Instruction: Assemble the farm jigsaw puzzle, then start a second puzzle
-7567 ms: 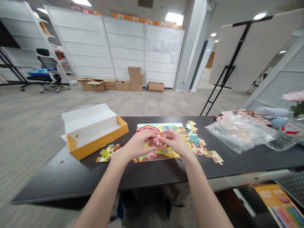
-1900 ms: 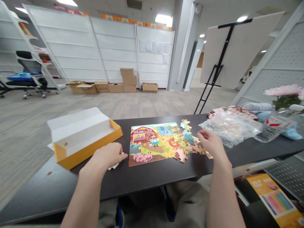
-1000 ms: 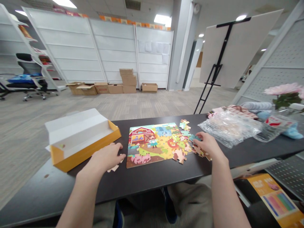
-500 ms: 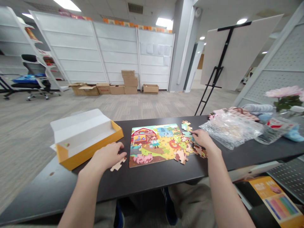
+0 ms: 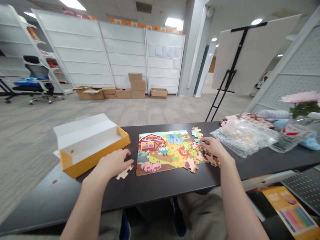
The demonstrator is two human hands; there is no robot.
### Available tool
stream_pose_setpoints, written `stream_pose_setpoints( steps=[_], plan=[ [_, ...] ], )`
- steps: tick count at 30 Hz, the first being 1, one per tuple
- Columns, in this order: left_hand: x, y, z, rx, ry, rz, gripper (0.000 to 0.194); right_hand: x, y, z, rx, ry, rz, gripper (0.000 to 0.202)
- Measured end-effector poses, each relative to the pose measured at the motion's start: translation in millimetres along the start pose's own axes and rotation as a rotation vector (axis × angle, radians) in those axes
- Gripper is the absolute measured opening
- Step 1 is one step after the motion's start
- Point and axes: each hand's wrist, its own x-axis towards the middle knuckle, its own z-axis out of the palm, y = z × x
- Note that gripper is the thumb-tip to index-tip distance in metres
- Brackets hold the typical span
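A farm-scene jigsaw puzzle (image 5: 160,153) with a red barn, animals and a figure lies on the dark table, largely filled in on its left side. My right hand (image 5: 213,146) is at its right edge, fingertips closed on a light green puzzle piece (image 5: 197,141). Loose pieces, several brown and white, lie under and around that hand; some overlap the puzzle's right part. My left hand (image 5: 116,163) rests on the table left of the puzzle, thumb and fingers apart. Beside its fingertips are plain wooden-coloured loose pieces (image 5: 124,173), partly covered by the hand.
An opened yellow box (image 5: 95,160) with a white inside stands at the left. Crumpled clear plastic bags (image 5: 246,136) and folded cloths (image 5: 260,118) lie at the right, near a pink flower (image 5: 301,97). A yellow package (image 5: 290,206) sits below the table's right side.
My right hand's fingers have shifted slightly, curling at the light green piece, which has turned a little. My left hand stays where it was.
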Motion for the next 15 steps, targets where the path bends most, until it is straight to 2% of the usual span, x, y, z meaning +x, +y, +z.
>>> stream_pose_setpoints(
  steps=[7, 10, 15],
  plan=[
    [-2.5, 0.5, -2.3, 0.007, -0.008, 0.003, 0.046, -1.2, 26.0, 0.0, -0.129, 0.042, 0.189, 0.029],
    [-3.6, 2.2, -3.9, 0.002, -0.013, -0.005, 0.046, -0.2, 28.2, 2.4, -0.192, 0.071, 0.265, 0.037],
    [-3.3, 2.6, -4.2, -0.011, 0.001, -0.002, 0.046, 3.6, 9.8, 10.0, -0.218, 0.054, 0.141, 0.043]
  ],
)
